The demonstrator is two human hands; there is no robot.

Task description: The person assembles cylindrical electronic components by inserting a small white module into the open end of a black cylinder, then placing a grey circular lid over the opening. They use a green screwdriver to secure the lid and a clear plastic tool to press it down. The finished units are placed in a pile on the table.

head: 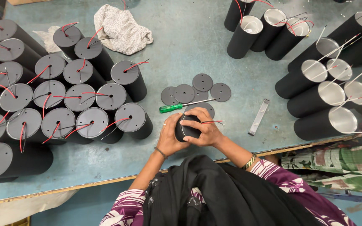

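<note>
- The blue-grey worktable (189, 50) is carrying everything, and the person is standing at its near edge, looking straight down.
- A big cluster of closed black cylinders (63, 104) is filling the table's left side; each is wearing a grey cap with red and black wires poking up through the centre hole. Judging by that, this lot is looking finished, and it is the larger share.
- Open black tubes (323, 96) are lying and standing on the right and at the top right, showing silvery insides and loose wires; these are looking not yet capped.
- A crumpled pale cloth (120, 27) is lying near the top, well apart from the hands.
- The black cylinder in hand (188, 127) is sitting near the table's front edge, between both hands, with thin wires trailing out to its right.
- The left hand (170, 140) is cupping the cylinder's side, fingers curled round it.
- The right hand (202, 125) is gripping it from above, fingers pressing over the top end.
- A flat metal strip (259, 116) is lying to the right of the hands.
- A green-handled screwdriver (181, 106) is lying untouched just beyond the hands.
- Several loose grey discs (202, 88) are waiting beside the screwdriver, so more caps are still unused.
</note>
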